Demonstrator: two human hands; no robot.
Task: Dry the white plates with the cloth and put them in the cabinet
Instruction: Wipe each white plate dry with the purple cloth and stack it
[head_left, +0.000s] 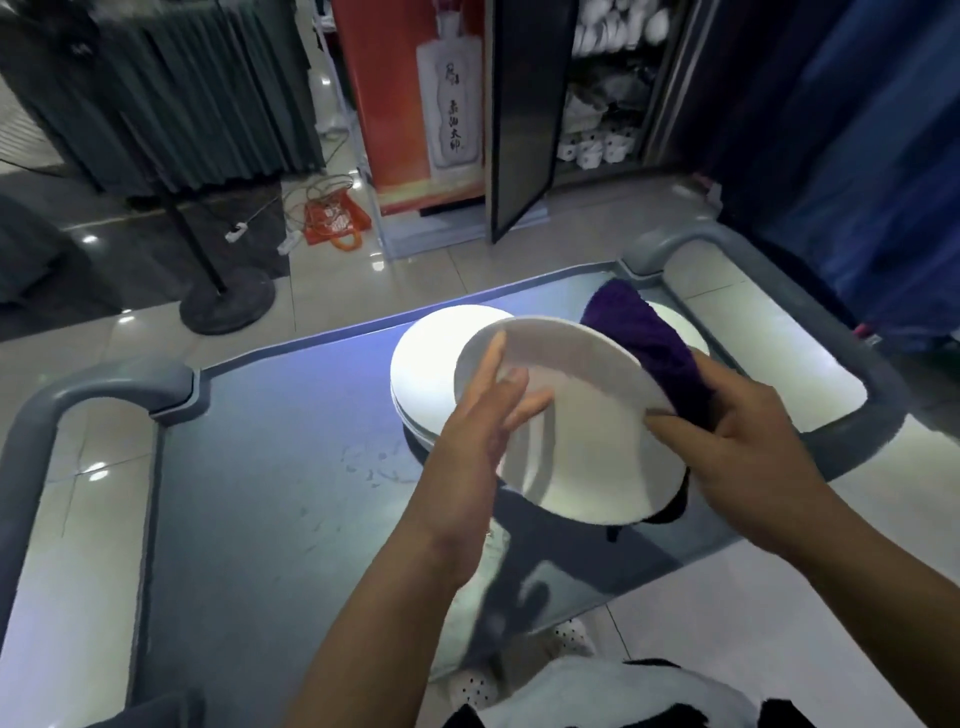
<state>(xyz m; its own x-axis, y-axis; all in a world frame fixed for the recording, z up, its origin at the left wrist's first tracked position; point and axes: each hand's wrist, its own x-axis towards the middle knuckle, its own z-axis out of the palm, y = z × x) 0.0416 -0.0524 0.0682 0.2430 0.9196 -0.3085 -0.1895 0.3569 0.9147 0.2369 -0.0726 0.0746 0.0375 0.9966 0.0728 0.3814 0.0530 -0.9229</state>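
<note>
I hold a white plate (587, 441) tilted above the grey cart top (270, 467). My left hand (483, 410) lies with straight fingers against the plate's left rim and inner face. My right hand (748, 447) grips the plate's right edge through a purple cloth (660, 353), which drapes behind the plate. A stack of white plates (421, 374) sits on the cart just behind the held plate. Another white plate (680, 327) shows partly behind the cloth. The cabinet (597, 104) stands beyond the cart, with its dark door (519, 119) swung out and white dishes on its shelves.
The cart has grey looped handles at the left (62, 405) and the right (852, 415). A round stand base (226, 304) and an orange basket (337, 221) with cables sit on the tiled floor at the back left. Blue fabric (857, 156) hangs at right.
</note>
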